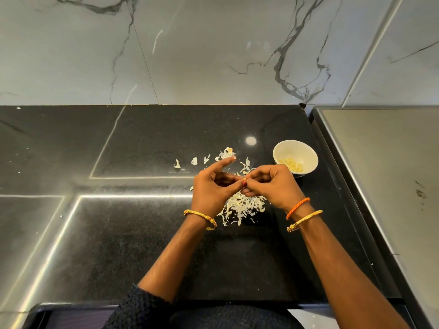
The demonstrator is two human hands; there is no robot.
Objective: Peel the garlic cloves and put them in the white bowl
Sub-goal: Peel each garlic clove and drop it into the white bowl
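Both my hands meet above the black counter and pinch one small garlic clove [244, 179] between their fingertips. My left hand [213, 186] holds it with thumb and middle fingers while its index finger points up and away. My right hand [270, 184] grips the clove's other side with curled fingers. Most of the clove is hidden by the fingers. The white bowl [295, 155] stands just right of and behind my right hand, with several peeled cloves [292, 165] inside.
A pile of papery garlic skins [242, 207] lies under my hands, and loose flakes [206, 160] are scattered behind them. A grey steel surface [384, 167] borders the counter on the right. A marble wall [190, 55] rises behind the counter.
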